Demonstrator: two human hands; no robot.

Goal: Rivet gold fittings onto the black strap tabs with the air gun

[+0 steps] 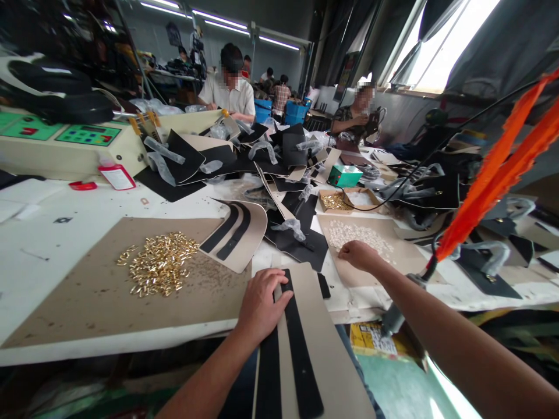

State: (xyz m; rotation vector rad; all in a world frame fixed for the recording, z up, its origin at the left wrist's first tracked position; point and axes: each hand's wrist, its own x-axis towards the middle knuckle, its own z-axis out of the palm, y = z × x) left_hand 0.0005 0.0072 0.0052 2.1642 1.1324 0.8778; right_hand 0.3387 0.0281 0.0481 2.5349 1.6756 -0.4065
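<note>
My left hand [264, 304] grips the far end of a beige panel with two black strips [314, 320], its thumb and fingers on a strip. The panel slopes from the table edge down toward my lap. Over to the right, my right hand [358, 256] is at the edge of a spread of small clear pieces [375, 238] on a beige sheet [334, 227]. Its fingertips are pinched together; whatever may be between them is too small to make out. Left of my left hand, a heap of small gold metal fittings [163, 265] lies on a larger beige board [105, 308].
Another striped panel [240, 235] lies curled behind the heap. Black panels with plastic-wrapped handles [290, 145] are piled at the back. An orange-wrapped cord [493, 174] hangs at right above a grey tool [399, 308]. A red-and-white bottle [116, 171] stands left; a co-worker [236, 87] sits opposite.
</note>
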